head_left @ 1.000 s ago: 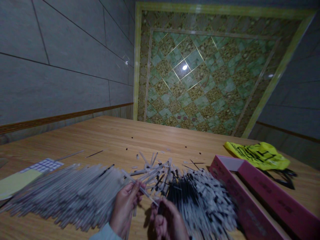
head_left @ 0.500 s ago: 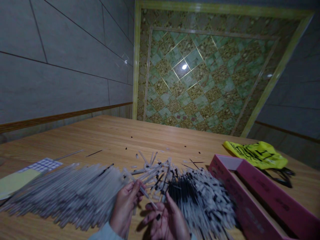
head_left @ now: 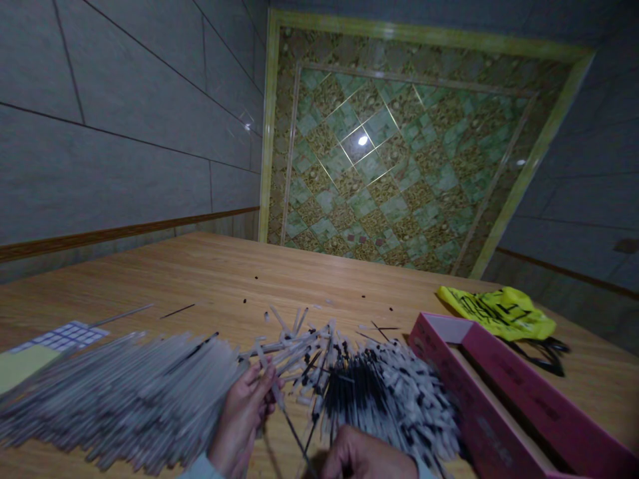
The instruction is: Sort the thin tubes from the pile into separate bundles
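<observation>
My left hand (head_left: pixel 244 402) pinches a translucent pen barrel (head_left: pixel 278 395) that slants down toward the right. Out of the barrel's lower end runs a thin dark ink refill (head_left: pixel 295 432). Its far end reaches my right hand (head_left: pixel 367 456), whose fingers are curled closed around it, with the fingertips mostly hidden. A wide heap of clear tubes (head_left: pixel 150 392) lies left of my left hand. Beyond both hands are loose clear barrels and small black pieces (head_left: pixel 304 349). Just past my right hand lies a pile of black-and-clear pens (head_left: pixel 359 389), with white-ended ones (head_left: pixel 424 392) beside it.
An open pink box (head_left: pixel 479 412) stands at the right, a yellow bag (head_left: pixel 499 313) behind it. A pale green pad (head_left: pixel 24 366) and a checked sheet (head_left: pixel 64 336) lie at the left. Small black bits and thin sticks dot the wooden table (head_left: pixel 200 273).
My right hand has gone from open-palmed with spread fingers to closed, lower and nearer. A dark refill now shows between the hands. The small black piece at my right fingers is out of sight.
</observation>
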Available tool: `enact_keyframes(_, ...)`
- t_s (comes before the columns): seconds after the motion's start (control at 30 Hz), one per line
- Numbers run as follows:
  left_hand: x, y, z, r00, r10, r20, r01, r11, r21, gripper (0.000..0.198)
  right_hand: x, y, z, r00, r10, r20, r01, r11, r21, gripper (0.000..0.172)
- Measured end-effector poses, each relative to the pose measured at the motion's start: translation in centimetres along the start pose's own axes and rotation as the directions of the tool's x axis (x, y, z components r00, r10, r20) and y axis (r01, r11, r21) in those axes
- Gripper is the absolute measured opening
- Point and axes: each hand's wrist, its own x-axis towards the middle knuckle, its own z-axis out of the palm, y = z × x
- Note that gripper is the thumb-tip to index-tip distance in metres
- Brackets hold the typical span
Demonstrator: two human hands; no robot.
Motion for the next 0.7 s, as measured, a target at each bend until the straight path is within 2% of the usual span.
enact_keyframes(0.03, 0.0, 0.0, 0.0, 0.999, 0.01, -0.033, -0.01, 1.0, -0.016, 0.066, -1.0, -0.7, -0.5, 1.0, 0.009, -0.027, -0.011, 0.997, -0.07, 0.027)
enact_keyframes(0.1, -0.1, 0.0, -0.1, 0.996, 0.035, -0.08, -0.037, 0.999, -0.033, 0.08, -2.7, -1.7, -1.5, 0.985, 0.045, -0.166, -0.069, 0.987, -0.142, 0.023)
enact_keyframes(0.13, -0.1, 0.1, -0.1, 0.996, 0.048, -0.078, -0.05, 0.998, -0.035, 0.082, -3.2, -1.9, -2.0, 0.966, 0.06, -0.252, -0.102, 0.983, -0.155, 0.023)
enact_keyframes(0.2, -0.2, 0.2, 0.0, 0.998, 0.054, -0.022, -0.055, 0.998, -0.039, 0.075, -3.7, -1.5, -3.0, 0.892, 0.076, -0.446, -0.171, 0.969, -0.176, 0.023)
enact_keyframes(0.3, -0.5, 0.6, 0.3, 0.996, 0.009, 0.092, -0.002, 0.996, -0.086, 0.046, -3.2, 0.3, -4.3, 0.702, 0.079, -0.708, -0.357, 0.899, -0.253, 0.027)
enact_keyframes(0.37, -0.8, 0.9, 0.5, 0.988, -0.035, 0.153, 0.055, 0.99, -0.128, 0.031, -3.0, 1.6, -4.8, 0.559, 0.069, -0.826, -0.542, 0.785, -0.301, 0.03)
enact_keyframes(0.43, -1.2, 1.2, 0.6, 0.974, -0.075, 0.213, 0.114, 0.977, -0.177, 0.022, -2.9, 2.4, -5.0, 0.426, 0.015, -0.905, -0.693, 0.648, -0.316, 0.03)
enact_keyframes(0.47, -1.4, 1.4, 0.6, 0.965, -0.093, 0.244, 0.146, 0.968, -0.204, 0.019, -2.9, 2.5, -4.9, 0.377, -0.021, -0.926, -0.735, 0.602, -0.313, 0.03)
enact_keyframes(0.5, -1.6, 1.5, 0.5, 0.954, -0.107, 0.279, 0.175, 0.957, -0.233, 0.018, -2.7, 2.5, -4.7, 0.348, -0.055, -0.936, -0.743, 0.592, -0.311, 0.03)
enact_keyframes(0.53, -1.7, 1.6, 0.4, 0.941, -0.119, 0.318, 0.206, 0.944, -0.258, 0.019, -2.4, 2.4, -4.3, 0.344, -0.083, -0.935, -0.712, 0.627, -0.317, 0.03)
enact_keyframes(0.57, -1.8, 1.7, 0.3, 0.923, -0.129, 0.363, 0.238, 0.932, -0.274, 0.021, -1.9, 2.2, -3.8, 0.358, -0.105, -0.928, -0.633, 0.704, -0.323, 0.03)
enact_keyframes(0.6, -1.9, 1.6, 0.1, 0.899, -0.139, 0.415, 0.272, 0.92, -0.283, 0.024, -1.2, 2.0, -3.2, 0.382, -0.121, -0.916, -0.503, 0.805, -0.316, 0.03)
enact_keyframes(0.67, -2.0, 1.5, -0.1, 0.839, -0.155, 0.522, 0.346, 0.892, -0.292, 0.027, 0.7, 1.7, -1.6, 0.449, -0.12, -0.885, -0.127, 0.972, -0.196, 0.031)
enact_keyframes(0.7, -2.0, 1.3, -0.2, 0.807, -0.158, 0.569, 0.38, 0.876, -0.296, 0.027, 1.8, 1.7, -0.7, 0.494, -0.085, -0.865, 0.055, 0.996, -0.067, 0.034)
